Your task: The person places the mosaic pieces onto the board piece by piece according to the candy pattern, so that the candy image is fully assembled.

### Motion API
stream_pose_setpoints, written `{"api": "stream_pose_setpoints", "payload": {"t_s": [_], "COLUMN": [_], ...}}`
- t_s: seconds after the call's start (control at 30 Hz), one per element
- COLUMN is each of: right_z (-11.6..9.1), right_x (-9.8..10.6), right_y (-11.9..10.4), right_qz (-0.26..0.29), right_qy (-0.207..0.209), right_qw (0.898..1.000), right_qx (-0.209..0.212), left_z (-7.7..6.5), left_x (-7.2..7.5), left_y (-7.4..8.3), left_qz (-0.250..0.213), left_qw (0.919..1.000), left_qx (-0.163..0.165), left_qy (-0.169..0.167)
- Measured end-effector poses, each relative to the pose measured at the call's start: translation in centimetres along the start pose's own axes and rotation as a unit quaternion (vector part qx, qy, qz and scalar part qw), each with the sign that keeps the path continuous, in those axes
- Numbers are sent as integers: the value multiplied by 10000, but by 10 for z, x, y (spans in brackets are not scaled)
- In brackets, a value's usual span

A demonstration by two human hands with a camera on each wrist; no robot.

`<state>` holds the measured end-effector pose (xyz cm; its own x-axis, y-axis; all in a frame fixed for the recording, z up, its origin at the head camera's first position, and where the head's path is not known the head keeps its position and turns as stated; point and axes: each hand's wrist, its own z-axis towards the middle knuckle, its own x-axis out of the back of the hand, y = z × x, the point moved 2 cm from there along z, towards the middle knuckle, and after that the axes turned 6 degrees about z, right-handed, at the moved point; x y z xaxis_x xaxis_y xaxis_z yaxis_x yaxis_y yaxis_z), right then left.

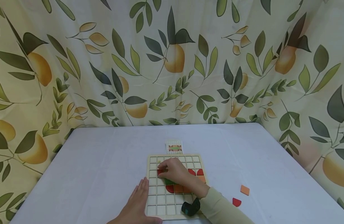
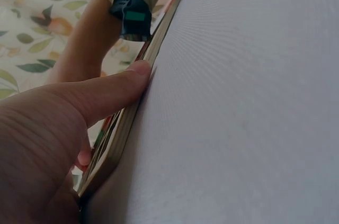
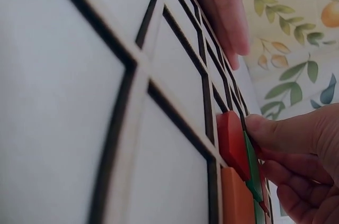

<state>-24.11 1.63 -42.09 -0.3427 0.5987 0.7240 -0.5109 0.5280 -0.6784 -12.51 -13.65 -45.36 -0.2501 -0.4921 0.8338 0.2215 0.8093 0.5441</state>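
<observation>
A wooden grid board [image 1: 157,210] lies on the table with coloured pieces in its cells. My right hand [image 1: 176,171] reaches over it, thumb and fingertips pinching a small red piece [image 1: 160,172] at a cell near the left side. Beside that hand are a green piece [image 1: 168,181], a red rounded piece [image 1: 169,189] and an orange square [image 1: 178,188]; the hand hides part of the pattern. With fingers straight, my left hand [image 1: 136,202] rests along the board's left edge, its thumb [image 2: 119,89] against the front edge.
A small pattern card [image 1: 174,152] lies behind the board. To the right, a loose orange square [image 1: 245,190] and a red rounded piece [image 1: 237,202] lie on the white table [image 1: 99,168]. A black device [image 1: 190,207] is strapped to the right wrist. Patterned curtains surround the table.
</observation>
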Motion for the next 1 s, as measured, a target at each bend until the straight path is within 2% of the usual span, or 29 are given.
{"api": "stream_pose_setpoints", "payload": {"t_s": [0.5,0.83,1.0], "right_z": [-8,-45,-62], "right_x": [6,43,56], "right_y": [-2,18,31], "right_qz": [-118,85,-78], "right_qy": [46,257,419], "right_qw": [9999,9995,9988], "right_qx": [12,-142,-220], "left_z": [1,0,-1], "left_x": [-2,-3,-2], "left_y": [1,4,2], "left_qz": [-9,-144,-92], "left_qw": [10000,9999,9999], "left_qx": [-81,9,-24], "left_qy": [35,79,123]}}
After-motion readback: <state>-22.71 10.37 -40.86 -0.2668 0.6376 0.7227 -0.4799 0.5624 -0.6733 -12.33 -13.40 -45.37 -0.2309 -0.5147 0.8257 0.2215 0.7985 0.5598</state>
